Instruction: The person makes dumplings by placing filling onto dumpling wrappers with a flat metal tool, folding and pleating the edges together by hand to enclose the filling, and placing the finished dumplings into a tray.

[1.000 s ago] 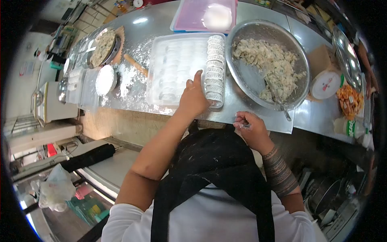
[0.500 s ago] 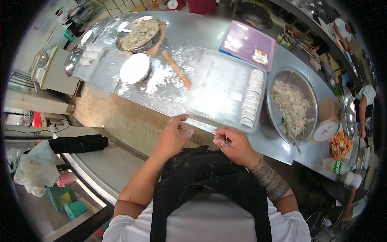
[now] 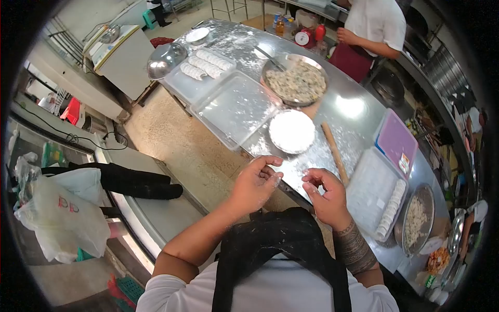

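Note:
Floury and empty, my left hand (image 3: pixel 257 179) hovers at the table's front edge, its fingers curved and apart. To its right, my right hand (image 3: pixel 325 195) also has its fingers apart with nothing between them. Just beyond both hands stands a round container of white flour (image 3: pixel 292 131). A wooden rolling pin (image 3: pixel 335 152) lies right of the flour. Further right, a plastic tray (image 3: pixel 366 195) holds a row of white dumplings (image 3: pixel 391 210) along its right side. An open plastic container (image 3: pixel 236 110) rests left of the flour, partly over the table edge.
Filling lies in a round pan (image 3: pixel 296 80) behind the flour and in a steel bowl (image 3: pixel 416 218) at right. More dumplings (image 3: pixel 208 63) sit in a far-left tray. A purple lid (image 3: pixel 397 138) lies beyond the tray. Another person (image 3: pixel 374 26) stands across the table.
The view has swung left. My left hand has left the dumpling tray, and both hands are now raised near the flour, apart from each other. The right hand's fingers have opened.

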{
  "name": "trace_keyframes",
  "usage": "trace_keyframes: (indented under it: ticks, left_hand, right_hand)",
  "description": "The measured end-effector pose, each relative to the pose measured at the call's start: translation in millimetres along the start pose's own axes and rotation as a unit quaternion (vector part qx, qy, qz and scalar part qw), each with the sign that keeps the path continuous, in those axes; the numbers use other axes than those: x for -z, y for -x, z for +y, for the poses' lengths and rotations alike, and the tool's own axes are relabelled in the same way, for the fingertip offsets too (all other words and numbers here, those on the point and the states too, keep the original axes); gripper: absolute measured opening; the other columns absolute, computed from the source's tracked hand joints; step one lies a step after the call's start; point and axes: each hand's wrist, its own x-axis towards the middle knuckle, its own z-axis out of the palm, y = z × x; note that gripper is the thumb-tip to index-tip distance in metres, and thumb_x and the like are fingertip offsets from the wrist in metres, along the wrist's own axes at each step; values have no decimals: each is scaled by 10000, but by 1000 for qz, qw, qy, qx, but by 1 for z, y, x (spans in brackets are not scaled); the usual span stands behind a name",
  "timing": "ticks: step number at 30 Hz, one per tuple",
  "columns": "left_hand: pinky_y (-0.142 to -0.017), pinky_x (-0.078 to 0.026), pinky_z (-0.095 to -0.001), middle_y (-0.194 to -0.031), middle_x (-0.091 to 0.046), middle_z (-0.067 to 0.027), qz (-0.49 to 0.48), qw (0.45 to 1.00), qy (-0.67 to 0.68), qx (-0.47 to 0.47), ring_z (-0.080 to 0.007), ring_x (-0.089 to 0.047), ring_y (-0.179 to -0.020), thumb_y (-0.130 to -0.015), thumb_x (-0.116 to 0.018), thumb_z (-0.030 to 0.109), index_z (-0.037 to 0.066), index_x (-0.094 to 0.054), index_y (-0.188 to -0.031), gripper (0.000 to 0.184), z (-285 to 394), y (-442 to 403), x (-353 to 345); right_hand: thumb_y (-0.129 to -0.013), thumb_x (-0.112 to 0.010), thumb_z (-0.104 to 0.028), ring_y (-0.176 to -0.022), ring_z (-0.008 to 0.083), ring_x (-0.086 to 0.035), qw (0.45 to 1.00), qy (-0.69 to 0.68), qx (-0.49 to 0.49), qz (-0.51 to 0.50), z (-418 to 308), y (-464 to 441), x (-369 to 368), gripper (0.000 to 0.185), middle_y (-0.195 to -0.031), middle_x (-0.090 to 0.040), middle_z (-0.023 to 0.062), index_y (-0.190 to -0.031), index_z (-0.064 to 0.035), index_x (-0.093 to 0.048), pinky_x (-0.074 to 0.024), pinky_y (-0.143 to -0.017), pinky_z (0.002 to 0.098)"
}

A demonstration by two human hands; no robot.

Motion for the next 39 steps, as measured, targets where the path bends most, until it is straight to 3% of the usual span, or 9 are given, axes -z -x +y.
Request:
trace_keyframes:
  ticks: [10, 13, 17, 20, 24, 27, 34, 38, 39]
  left_hand:
    - [-913, -483, -294, -1131, -653, -50, 19, 998, 48, 39, -113, -591, -994, -967, -670, 11, -9, -629, -1234, 271, -1, -63, 60]
    - [-910, -483, -296, -1113, -648, -45, 16, 999, 36, 23, -116, -593, -998, -973, -664, 13, -11, -632, -1232, 261, -3, -77, 82]
    - [-909, -482, -293, -1096, -648, -43, -10, 1000, 29, -3, -118, -596, -992, -973, -673, 24, -2, -645, -1220, 249, -7, -109, 117]
    - [-906, -483, -289, -1080, -649, -44, -49, 999, 16, -15, -116, -598, -985, -967, -686, 31, 3, -654, -1210, 247, -14, -141, 150]
    - [-864, -495, -278, -1047, -655, -43, -116, 993, 2, 9, -108, -606, -953, -959, -694, 33, 7, -668, -1192, 236, -33, -192, 194]
    - [-801, -510, -277, -991, -673, -36, -142, 989, -34, 28, -105, -618, -882, -963, -687, 40, 7, -679, -1174, 214, -51, -232, 218]
    - [-707, -524, -292, -854, -722, -63, -97, 987, -119, 44, -114, -644, -744, -989, -668, 195, -17, -719, -1083, 237, -90, -381, 220]
    - [-775, -551, -387, -937, -766, -152, 25, 972, -216, -89, -297, -732, -838, -936, -698, 273, 27, -743, -1113, 306, -154, -513, 195]
    - [-805, -551, -412, -977, -757, -182, 44, 967, -239, -77, -340, -724, -890, -924, -709, 301, 18, -740, -1122, 347, -163, -543, 189]
  right_hand:
    - [-930, -708, -53, -829, 143, -608, 997, -27, 0, -77, 14, -104, -42, 242, -964, -677, 83, -1161, 13, -676, -508, -759, 292]
    - [-920, -708, -43, -827, 154, -617, 997, -2, 8, -70, 7, -139, -60, 257, -965, -675, 89, -1168, 13, -672, -510, -758, 297]
    - [-893, -728, -51, -890, 237, -683, 996, 53, 78, -10, -1, -176, -82, 290, -1040, -702, 132, -1171, 11, -671, -541, -800, 344]
    - [-887, -743, -86, -1029, 313, -687, 987, 123, 77, -68, 11, -204, -92, 370, -1174, -693, 187, -1230, 17, -649, -539, -909, 404]
    - [-878, -745, -111, -1274, 396, -579, 986, 148, 29, 75, 5, -226, -133, 590, -1395, -584, 255, -1410, 21, -523, -450, -1081, 459]
    - [-884, -742, -122, -1262, 400, -586, 981, 163, 20, 104, 8, -243, -157, 600, -1391, -581, 257, -1419, 19, -511, -454, -1077, 455]
    - [-910, -726, -142, -1120, 390, -636, 973, 153, -134, 112, 16, -238, -192, 428, -1223, -653, 218, -1302, -17, -607, -504, -985, 450]
    - [-883, -742, -114, -1071, 381, -649, 964, 147, -190, 114, 25, -228, -201, 400, -1173, -666, 203, -1256, -25, -631, -516, -945, 449]
    - [-879, -744, -110, -1065, 385, -649, 962, 150, -201, 107, 25, -227, -201, 398, -1166, -666, 205, -1251, -24, -633, -516, -939, 453]
